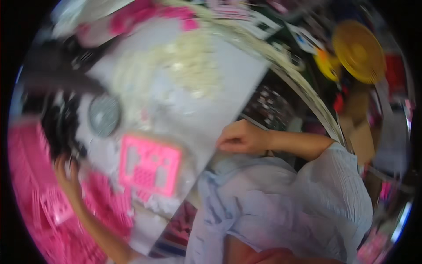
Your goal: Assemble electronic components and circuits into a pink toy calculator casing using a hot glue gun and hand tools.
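The picture is smeared by motion. My left hand (67, 175) reaches out at the lower left, fingers raised against a heap of black parts (61, 125) and beside pink plastic pieces (26, 176); whether it grips anything is lost in the blur. My right hand (239, 138) lies with curled fingers on the near edge of the white table (237, 83), and nothing shows in it. A pink square plastic frame (149, 165) lies on the table between the two hands. Above it sits a round grey disc (104, 115).
A pile of small cream-white parts (189, 66) covers the far side of the table. More pink items (132, 17) lie at the far edge. A yellow fan (358, 50) and a cardboard box (358, 127) stand to the right. My light blue shirt (281, 207) fills the lower middle.
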Demonstrator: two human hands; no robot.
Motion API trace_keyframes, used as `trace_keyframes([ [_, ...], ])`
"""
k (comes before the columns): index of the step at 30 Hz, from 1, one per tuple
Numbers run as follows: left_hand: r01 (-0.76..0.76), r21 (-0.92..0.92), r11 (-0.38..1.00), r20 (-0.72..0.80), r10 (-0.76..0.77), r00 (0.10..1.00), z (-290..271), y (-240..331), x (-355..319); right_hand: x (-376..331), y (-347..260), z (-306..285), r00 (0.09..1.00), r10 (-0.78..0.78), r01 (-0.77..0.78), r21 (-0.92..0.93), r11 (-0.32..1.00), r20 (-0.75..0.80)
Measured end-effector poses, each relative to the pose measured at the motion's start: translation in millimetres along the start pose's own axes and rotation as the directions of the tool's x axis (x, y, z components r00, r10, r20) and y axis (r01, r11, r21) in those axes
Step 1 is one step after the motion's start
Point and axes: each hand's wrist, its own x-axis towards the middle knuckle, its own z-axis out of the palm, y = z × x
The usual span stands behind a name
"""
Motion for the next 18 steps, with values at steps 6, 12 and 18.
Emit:
trace_keyframes([
  [6,-0.032,-0.051,0.998,0.104,0.038,0.994,-7,125,-12,-212,128,7,0.649,0.597,-0.591,0.181,0.786,-0.471],
  [12,-0.133,-0.069,0.989,0.152,0.142,0.978,-5,189,-25,-357,294,-29,0.003,0.851,-0.434,0.766,0.474,-0.525],
  [18,-0.067,-0.133,0.989,0.181,0.091,0.979,-15,215,-48,-315,309,-32,-0.02,0.931,-0.277,0.897,0.346,-0.365],
])
